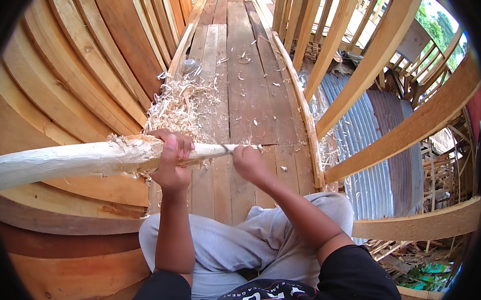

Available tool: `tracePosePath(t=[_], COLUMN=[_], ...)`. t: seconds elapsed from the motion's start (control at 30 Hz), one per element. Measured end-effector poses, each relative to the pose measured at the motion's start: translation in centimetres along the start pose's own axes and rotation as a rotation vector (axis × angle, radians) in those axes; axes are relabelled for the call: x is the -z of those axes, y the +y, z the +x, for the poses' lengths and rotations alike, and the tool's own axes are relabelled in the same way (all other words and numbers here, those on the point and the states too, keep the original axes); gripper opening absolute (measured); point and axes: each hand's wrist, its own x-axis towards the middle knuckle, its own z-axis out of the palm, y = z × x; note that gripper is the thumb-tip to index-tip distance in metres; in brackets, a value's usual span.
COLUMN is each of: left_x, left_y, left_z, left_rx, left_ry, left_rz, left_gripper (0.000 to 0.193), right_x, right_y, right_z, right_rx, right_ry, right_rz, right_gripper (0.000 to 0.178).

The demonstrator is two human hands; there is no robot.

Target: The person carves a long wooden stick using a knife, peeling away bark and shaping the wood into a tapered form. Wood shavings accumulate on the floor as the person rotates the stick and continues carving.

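Note:
A long pale wooden pole [68, 161], stripped and whittled, comes in from the left and narrows to a tapered end in front of me. My left hand [171, 156] is wrapped around it, thumb on top, where curled shavings and rough bark-like fibres cling to the wood. Close to the thin end, my right hand [248, 162] is closed in a fist, slightly blurred. A short dark blade of a knife [226, 149] shows beside that fist and touches the pole; its handle is hidden in my fingers.
I sit cross-legged on a plank floor [243, 96]. A heap of wood shavings [180, 107] lies beyond my left hand, near a small grey round object [190, 66]. Boards [78, 62] line the left side. Wooden railing slats [367, 70] stand at right, above a corrugated metal roof [369, 155].

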Motion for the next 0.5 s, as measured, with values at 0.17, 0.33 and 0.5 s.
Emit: tracePosePath(t=[0.17, 0.33, 0.5], left_x=[1.3, 1.5, 3.1], left_y=[0.1, 0.2, 1.6], left_z=[0.4, 0.2, 2.0], left_rx=[0.022, 0.048, 0.032], left_ry=[0.044, 0.013, -0.262], left_rz=[-0.025, -0.058, 0.213], left_gripper=[0.010, 0.008, 0.026], right_x=[-0.3, -3.3, -3.8], right_y=[1.6, 8.2, 9.6], right_z=[1.2, 3.1, 3.5], right_rx=[-0.004, -0.142, -0.002], right_ry=[-0.101, -0.012, -0.099], right_rz=[-0.060, 0.108, -0.220], right_gripper=[0.046, 0.046, 0.042])
